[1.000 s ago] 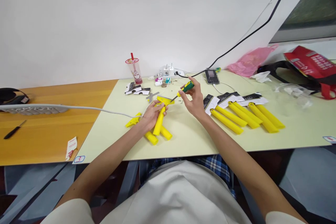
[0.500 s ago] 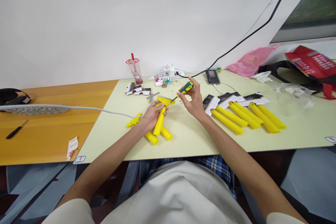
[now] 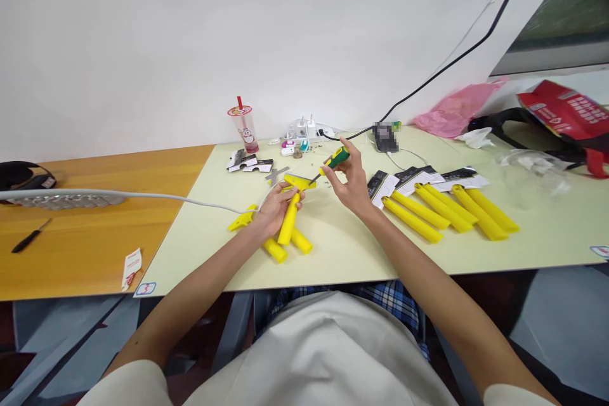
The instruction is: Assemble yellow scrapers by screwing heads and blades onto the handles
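Note:
My left hand [image 3: 276, 210] is closed around a yellow scraper [image 3: 289, 219], its wide head turned away from me. In my right hand [image 3: 351, 181] is a screwdriver [image 3: 335, 160] with a green and yellow handle, gripped between thumb and fingers. The screwdriver's tip meets the right part of the scraper's head; whether it sits in a screw is too small to tell. Beneath my left hand lie more yellow scrapers [image 3: 275, 250], partly hidden by the hand. Several yellow handles [image 3: 413, 220] rest in a row to the right, by black and white packets [image 3: 419, 179].
A plastic cup [image 3: 246, 130] with a red straw stands at the back left, near small packets [image 3: 250, 162]. A power strip [image 3: 307, 130] and a phone [image 3: 385, 137] lie by the wall. A grey cable [image 3: 157, 196] crosses from the left. Another screwdriver [image 3: 31, 236] lies on the wooden table.
The screwdriver and my right fingers have shifted very slightly. My left hand and the scraper stay in place.

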### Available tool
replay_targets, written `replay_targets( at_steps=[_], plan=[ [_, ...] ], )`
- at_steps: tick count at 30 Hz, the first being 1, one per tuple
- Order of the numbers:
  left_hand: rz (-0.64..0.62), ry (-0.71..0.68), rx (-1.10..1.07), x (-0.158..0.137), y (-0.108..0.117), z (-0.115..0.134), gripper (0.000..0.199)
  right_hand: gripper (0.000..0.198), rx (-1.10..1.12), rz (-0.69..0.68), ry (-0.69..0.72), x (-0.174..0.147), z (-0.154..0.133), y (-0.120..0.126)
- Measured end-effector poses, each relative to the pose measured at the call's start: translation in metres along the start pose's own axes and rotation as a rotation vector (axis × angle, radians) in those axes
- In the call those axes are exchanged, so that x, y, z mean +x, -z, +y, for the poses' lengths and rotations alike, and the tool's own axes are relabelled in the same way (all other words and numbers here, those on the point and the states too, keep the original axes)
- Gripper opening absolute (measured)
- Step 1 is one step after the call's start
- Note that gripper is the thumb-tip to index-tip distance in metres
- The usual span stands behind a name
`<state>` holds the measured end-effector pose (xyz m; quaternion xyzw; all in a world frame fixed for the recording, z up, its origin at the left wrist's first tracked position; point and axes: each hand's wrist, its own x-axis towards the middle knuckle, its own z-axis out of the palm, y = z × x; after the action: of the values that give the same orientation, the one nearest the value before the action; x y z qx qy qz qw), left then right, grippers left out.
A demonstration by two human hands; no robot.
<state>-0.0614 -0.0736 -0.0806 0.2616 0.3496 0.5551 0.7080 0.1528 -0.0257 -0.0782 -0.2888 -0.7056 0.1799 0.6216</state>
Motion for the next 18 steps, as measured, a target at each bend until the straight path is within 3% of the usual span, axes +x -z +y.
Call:
replay_targets(
  at_steps=[7, 14, 18],
  plan=[
    [0.003, -0.011, 0.011, -0.0001, -0.0001, 0.0010, 0.035, 0.079, 0.107, -0.075, 0.004, -0.0009, -0.0016, -0.0010],
    [-0.007, -0.004, 0.013, 0.0003, 0.0011, -0.0006, 0.039, 0.075, -0.054, 0.046, -0.003, 0.0018, 0.0015, 0.0016],
    [0.000, -0.001, 0.012, 0.0004, 0.0006, 0.0000, 0.040, 0.078, 0.014, -0.009, -0.003, 0.0010, -0.0019, 0.0015]
  ],
)
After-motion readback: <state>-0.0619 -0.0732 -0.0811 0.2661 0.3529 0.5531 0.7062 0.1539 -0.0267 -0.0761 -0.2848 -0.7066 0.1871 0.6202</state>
